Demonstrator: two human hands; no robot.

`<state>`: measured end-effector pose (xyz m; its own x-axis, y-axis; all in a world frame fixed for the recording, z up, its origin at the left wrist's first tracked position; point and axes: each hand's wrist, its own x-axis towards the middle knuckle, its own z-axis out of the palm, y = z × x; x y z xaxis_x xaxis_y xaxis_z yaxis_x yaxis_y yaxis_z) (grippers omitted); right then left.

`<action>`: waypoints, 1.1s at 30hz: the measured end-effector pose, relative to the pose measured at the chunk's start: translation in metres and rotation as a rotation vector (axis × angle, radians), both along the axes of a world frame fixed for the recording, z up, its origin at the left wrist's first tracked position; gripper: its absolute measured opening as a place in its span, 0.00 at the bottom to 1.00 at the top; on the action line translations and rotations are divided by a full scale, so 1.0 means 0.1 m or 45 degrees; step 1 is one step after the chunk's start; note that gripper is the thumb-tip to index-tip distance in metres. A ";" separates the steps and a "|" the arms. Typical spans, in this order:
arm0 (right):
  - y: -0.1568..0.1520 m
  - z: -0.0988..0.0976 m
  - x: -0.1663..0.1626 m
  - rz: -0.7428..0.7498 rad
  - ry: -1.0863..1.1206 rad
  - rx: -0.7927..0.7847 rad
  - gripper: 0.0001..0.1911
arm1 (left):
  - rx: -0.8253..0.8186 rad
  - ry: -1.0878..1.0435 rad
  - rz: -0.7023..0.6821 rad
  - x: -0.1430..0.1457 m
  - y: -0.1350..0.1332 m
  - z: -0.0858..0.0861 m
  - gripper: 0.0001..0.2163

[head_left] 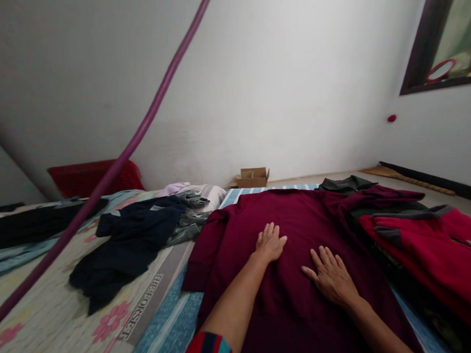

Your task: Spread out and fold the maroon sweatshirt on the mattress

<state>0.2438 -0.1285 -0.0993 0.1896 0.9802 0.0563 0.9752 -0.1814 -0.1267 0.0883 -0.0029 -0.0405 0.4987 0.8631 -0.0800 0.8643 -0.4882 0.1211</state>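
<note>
Maroon sweater (293, 221) lies spread flat on the mat (168, 327), centre. Left hand (269, 243) and right hand (331, 277) rest palm-down on it, fingers open, gripping nothing. Looks smoothed out, no clear fold yet. Red garment (421, 246) to the right, navy pile (132, 240) to the left.

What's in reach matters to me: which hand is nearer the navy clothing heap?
Left. The left hand lies flat on the maroon sweater, right of the navy clothing heap; the right hand rests farther right on it.
</note>
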 end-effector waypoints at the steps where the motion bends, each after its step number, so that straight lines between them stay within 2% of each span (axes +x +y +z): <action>1: 0.00 -0.02 0.00 0.004 0.005 0.014 0.38 | -0.036 0.001 0.006 0.06 0.01 -0.05 0.32; 4: -0.01 -0.08 0.03 0.046 0.041 0.081 0.34 | -0.131 -0.005 0.033 0.11 0.00 -0.23 0.37; 7: -0.02 -0.15 0.07 0.095 0.065 0.138 0.30 | -0.123 -0.042 0.027 0.07 -0.03 -0.33 0.38; 15: -0.04 -0.28 0.12 0.163 0.052 0.184 0.26 | -0.277 -0.016 0.070 0.08 -0.21 -0.17 0.40; 20: -0.02 -0.31 0.13 0.150 0.037 0.167 0.28 | -0.262 -0.024 0.062 0.06 -0.33 -0.14 0.41; 23: -0.02 -0.30 0.13 0.136 0.042 0.165 0.28 | -0.323 -0.032 0.082 0.07 -0.33 -0.12 0.42; 26: -0.01 -0.29 0.12 0.124 0.046 0.163 0.29 | -0.369 -0.043 0.075 0.08 -0.34 -0.13 0.43; 30: -0.02 -0.26 0.12 0.116 0.041 0.132 0.31 | -0.257 -0.064 0.032 0.07 -0.41 -0.20 0.41; 33: -0.02 -0.22 0.12 0.126 0.049 0.119 0.31 | -0.247 -0.051 0.049 0.07 -0.45 -0.20 0.40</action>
<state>0.2558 -0.1307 -0.1216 0.0962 0.9851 0.1426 0.9818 -0.0703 -0.1765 0.0953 -0.0480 -0.0607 0.4714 0.8521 -0.2273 0.8746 -0.4187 0.2445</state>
